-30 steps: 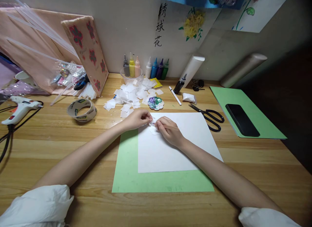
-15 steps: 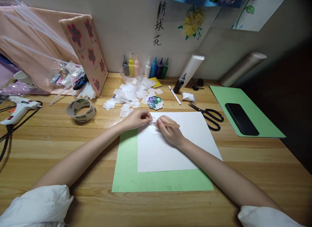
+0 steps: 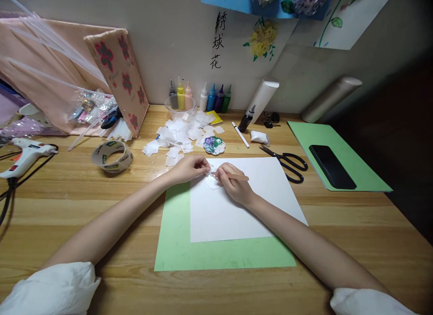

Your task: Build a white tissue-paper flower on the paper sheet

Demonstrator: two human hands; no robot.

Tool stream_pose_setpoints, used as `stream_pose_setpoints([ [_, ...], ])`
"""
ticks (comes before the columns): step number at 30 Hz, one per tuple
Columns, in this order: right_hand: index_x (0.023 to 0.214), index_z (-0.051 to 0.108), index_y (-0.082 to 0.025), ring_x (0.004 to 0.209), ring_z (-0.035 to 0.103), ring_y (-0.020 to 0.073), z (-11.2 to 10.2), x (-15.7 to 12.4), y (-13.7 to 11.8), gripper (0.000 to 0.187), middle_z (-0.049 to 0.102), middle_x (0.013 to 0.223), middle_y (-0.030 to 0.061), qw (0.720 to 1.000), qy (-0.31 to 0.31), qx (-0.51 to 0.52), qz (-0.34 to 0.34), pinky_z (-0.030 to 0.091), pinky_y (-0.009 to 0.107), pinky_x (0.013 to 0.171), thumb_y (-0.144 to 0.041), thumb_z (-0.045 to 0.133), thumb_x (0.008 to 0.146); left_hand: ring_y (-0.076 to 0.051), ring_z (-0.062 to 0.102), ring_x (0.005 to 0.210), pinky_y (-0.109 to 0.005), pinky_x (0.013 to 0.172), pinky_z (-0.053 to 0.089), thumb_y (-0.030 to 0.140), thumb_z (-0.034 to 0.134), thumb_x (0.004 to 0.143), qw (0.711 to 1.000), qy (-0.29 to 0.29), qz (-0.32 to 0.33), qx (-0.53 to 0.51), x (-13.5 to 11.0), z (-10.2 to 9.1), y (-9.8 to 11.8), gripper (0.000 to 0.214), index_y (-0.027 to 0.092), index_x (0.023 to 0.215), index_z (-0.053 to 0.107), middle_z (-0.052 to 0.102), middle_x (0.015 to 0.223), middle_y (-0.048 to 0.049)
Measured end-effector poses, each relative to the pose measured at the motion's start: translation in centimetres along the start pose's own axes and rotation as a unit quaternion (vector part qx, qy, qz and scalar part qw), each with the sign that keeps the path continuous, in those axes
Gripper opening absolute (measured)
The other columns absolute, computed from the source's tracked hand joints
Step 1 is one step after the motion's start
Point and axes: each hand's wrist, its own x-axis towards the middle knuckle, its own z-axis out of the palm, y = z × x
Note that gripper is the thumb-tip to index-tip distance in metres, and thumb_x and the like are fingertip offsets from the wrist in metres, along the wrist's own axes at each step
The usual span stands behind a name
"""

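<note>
My left hand (image 3: 191,167) and my right hand (image 3: 233,182) meet over the top left part of a white sheet (image 3: 243,206) that lies on a green sheet (image 3: 176,247). The left fingers pinch a small white paper piece (image 3: 210,172) against the sheet. In my right hand a thin wooden stick (image 3: 237,176) is gripped like a pen, its tip at that paper piece. A faint round outline shows on the white sheet just below the fingers.
A pile of white paper squares (image 3: 179,132) and a small paint palette (image 3: 214,145) lie behind the hands, paint bottles (image 3: 203,97) at the wall. Scissors (image 3: 287,160), a phone (image 3: 331,166) on green paper at right. A tape roll (image 3: 112,156) and glue gun (image 3: 25,152) at left.
Both hands stay at the same spot on the white sheet with the stick and paper piece. The head camera has tilted slightly, shifting the scene a little.
</note>
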Motion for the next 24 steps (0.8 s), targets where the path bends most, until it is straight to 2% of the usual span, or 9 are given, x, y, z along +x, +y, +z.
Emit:
stream_pose_setpoints([
  [3, 0.073, 0.047, -0.021, 0.07, 0.05, 0.0162, 0.0, -0.1, 0.1, 0.027, 0.05, 0.066, 0.0009, 1.0, 0.008, 0.003, 0.001, 0.039, 0.03, 0.068, -0.023, 0.032, 0.095, -0.011, 0.056, 0.065, -0.02, 0.059, 0.041, 0.034, 0.056, 0.077, 1.0, 0.002, -0.001, -0.004, 0.0, 0.0, 0.1, 0.021, 0.014, 0.079, 0.063, 0.065, 0.073, -0.0021],
  [13, 0.073, 0.041, -0.022, 0.071, 0.045, 0.0176, 0.4, 0.4, -0.1, 0.026, 0.048, 0.071, 0.0026, 0.998, -0.039, -0.05, -0.021, 0.038, 0.032, 0.067, -0.023, 0.027, 0.095, -0.011, 0.057, 0.066, -0.021, 0.06, 0.041, 0.038, 0.054, 0.079, 1.0, -0.015, -0.006, -0.02, -0.2, -0.2, 0.5, 0.026, 0.014, 0.08, 0.062, 0.066, 0.074, -0.0034],
  [15, 0.074, 0.043, -0.022, 0.07, 0.046, 0.0176, 0.3, 0.2, -0.1, 0.026, 0.048, 0.07, 0.0024, 0.999, -0.02, -0.036, -0.022, 0.038, 0.032, 0.067, -0.023, 0.028, 0.095, -0.011, 0.057, 0.066, -0.021, 0.06, 0.042, 0.04, 0.052, 0.081, 0.999, -0.02, -0.007, -0.039, -0.2, -0.4, 0.6, 0.028, 0.013, 0.08, 0.061, 0.066, 0.073, -0.0034],
  [19, 0.071, 0.047, -0.021, 0.066, 0.048, 0.0169, -0.1, -0.3, 0.2, 0.029, 0.048, 0.065, 0.0016, 0.997, 0.065, 0.025, -0.014, 0.039, 0.032, 0.064, -0.026, 0.03, 0.094, -0.01, 0.054, 0.06, -0.021, 0.054, 0.041, 0.044, 0.043, 0.085, 0.995, -0.01, -0.038, -0.093, 0.0, -1.3, 0.6, 0.034, 0.013, 0.082, 0.058, 0.064, 0.07, -0.0037],
  [22, 0.069, 0.048, -0.021, 0.062, 0.048, 0.0158, -0.2, -0.5, 0.5, 0.032, 0.047, 0.062, 0.0003, 0.99, 0.108, 0.086, 0.031, 0.039, 0.031, 0.062, -0.031, 0.031, 0.094, -0.009, 0.049, 0.051, -0.02, 0.047, 0.037, 0.045, 0.041, 0.086, 0.992, 0.038, -0.07, -0.099, 0.1, -3.1, 0.4, 0.034, 0.014, 0.085, 0.056, 0.062, 0.066, -0.0022],
  [24, 0.07, 0.049, -0.021, 0.06, 0.047, 0.015, -0.2, -0.5, 0.8, 0.032, 0.045, 0.061, -0.0008, 0.982, 0.124, 0.132, 0.059, 0.04, 0.031, 0.063, -0.034, 0.031, 0.094, -0.01, 0.052, 0.055, -0.021, 0.051, 0.039, 0.042, 0.044, 0.084, 0.994, 0.09, -0.062, -0.029, 0.0, -4.8, 0.3, 0.03, 0.015, 0.082, 0.057, 0.062, 0.066, -0.0017],
])
